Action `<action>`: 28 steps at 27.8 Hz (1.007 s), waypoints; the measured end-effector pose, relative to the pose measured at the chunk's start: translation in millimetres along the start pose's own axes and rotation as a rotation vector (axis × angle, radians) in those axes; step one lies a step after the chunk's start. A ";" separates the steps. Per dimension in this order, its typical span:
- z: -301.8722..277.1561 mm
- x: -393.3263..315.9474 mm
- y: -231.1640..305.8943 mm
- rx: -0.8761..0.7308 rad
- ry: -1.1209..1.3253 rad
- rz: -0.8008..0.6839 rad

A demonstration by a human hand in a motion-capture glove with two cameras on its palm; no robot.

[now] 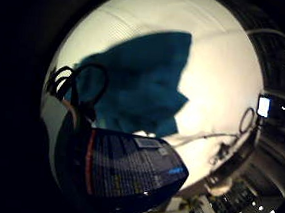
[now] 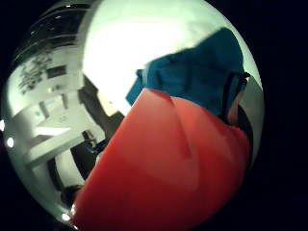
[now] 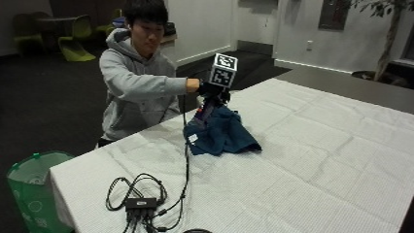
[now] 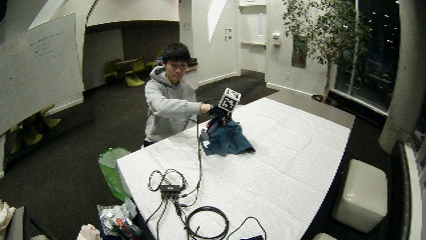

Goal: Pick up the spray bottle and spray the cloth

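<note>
White table point(image 3: 310, 160), bottle point(image 3: 202, 112) over cloth point(image 3: 223, 133)

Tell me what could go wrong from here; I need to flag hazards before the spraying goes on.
1. The right hand holds the spray bottle right over the blue cloth, which lies bunched in a heap, so the spray may wet only its top folds.
2. Where the nozzle points cannot be seen; mist could miss onto the white tablecloth.
3. A cable hangs from the hand down across the table and might snag.
</note>
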State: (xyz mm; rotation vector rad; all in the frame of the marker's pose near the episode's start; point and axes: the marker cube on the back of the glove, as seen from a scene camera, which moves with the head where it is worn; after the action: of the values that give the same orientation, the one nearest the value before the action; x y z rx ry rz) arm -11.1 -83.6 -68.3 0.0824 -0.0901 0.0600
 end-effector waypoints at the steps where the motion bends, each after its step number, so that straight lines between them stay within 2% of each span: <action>1: -6.4 -10.7 0.5 0.060 -0.083 -0.036; 5: -30.3 -43.0 -1.7 0.355 -0.454 -0.160; 9: -35.3 -56.4 -18.4 0.624 -0.751 -0.207; 16: -5.0 -60.2 -79.1 0.922 -0.916 -0.134; 20: 12.5 -48.9 -123.8 0.977 -0.954 -0.041; 28: 38.8 -42.0 -173.1 0.893 -0.912 -0.003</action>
State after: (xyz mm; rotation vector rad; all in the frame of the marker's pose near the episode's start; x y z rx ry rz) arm -45.3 -261.5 -47.4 1.0032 -0.9742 0.0515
